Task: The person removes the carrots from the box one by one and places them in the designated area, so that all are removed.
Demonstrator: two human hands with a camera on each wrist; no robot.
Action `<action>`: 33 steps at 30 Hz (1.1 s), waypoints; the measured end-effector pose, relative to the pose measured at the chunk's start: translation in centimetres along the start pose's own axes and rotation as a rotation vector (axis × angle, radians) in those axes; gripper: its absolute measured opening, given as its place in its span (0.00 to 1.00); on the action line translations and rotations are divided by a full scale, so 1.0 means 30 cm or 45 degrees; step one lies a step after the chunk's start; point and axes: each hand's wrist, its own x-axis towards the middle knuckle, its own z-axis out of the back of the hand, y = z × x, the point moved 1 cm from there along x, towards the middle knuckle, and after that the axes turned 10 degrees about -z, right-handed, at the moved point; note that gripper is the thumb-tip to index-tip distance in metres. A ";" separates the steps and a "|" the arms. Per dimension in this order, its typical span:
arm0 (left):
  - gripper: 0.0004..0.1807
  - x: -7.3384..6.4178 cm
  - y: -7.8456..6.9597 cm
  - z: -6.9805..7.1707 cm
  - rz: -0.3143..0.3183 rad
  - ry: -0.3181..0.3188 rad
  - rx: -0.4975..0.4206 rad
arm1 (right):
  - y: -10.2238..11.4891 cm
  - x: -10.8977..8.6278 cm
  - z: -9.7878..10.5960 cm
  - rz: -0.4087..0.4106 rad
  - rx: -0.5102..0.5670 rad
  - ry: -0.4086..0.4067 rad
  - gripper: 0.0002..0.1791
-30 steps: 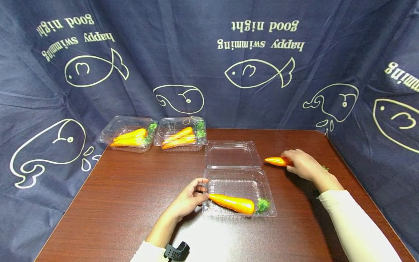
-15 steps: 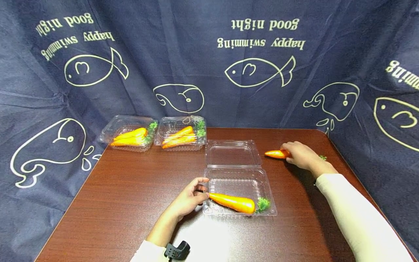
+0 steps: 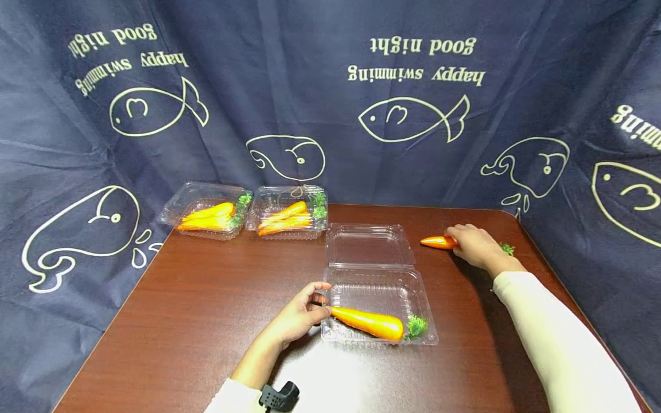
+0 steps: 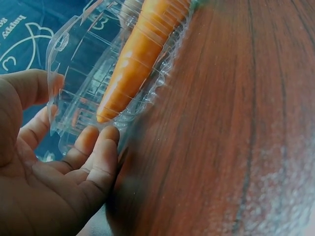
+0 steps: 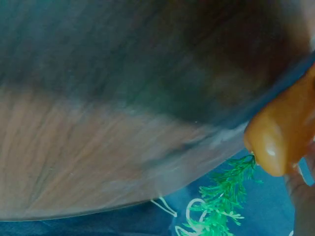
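Observation:
An open clear plastic clamshell container (image 3: 379,289) lies in the middle of the table, its lid folded back away from me. One orange toy carrot (image 3: 368,323) with a green top rests along its near side. My left hand (image 3: 302,312) holds the container's left side at the rim, fingertips by the carrot's tip; the left wrist view shows this hand (image 4: 54,162) close up. To the right of the lid, my right hand (image 3: 477,246) grips a second carrot (image 3: 438,242) from above, its tip pointing left. In the right wrist view this carrot's thick end (image 5: 275,142) and green leaves (image 5: 224,196) show.
Two closed clear containers stand at the back left, a left one (image 3: 172,209) and a right one (image 3: 253,221), both with carrots inside. A dark blue curtain (image 3: 330,103) with fish drawings hangs behind and beside the brown table (image 3: 206,304).
My right hand has moved a little away from me across the table, carrying the second carrot. The left hand and the open container have stayed in place.

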 end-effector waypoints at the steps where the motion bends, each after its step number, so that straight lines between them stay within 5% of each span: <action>1: 0.28 -0.001 0.002 -0.001 0.002 0.005 -0.006 | -0.001 0.003 0.000 -0.008 -0.005 0.001 0.19; 23: 0.25 -0.001 -0.002 -0.015 -0.064 -0.077 0.035 | 0.027 0.034 0.014 -0.242 0.048 0.122 0.26; 33: 0.25 0.000 0.004 -0.010 -0.066 -0.079 0.084 | 0.058 0.057 0.049 -0.183 0.093 0.055 0.27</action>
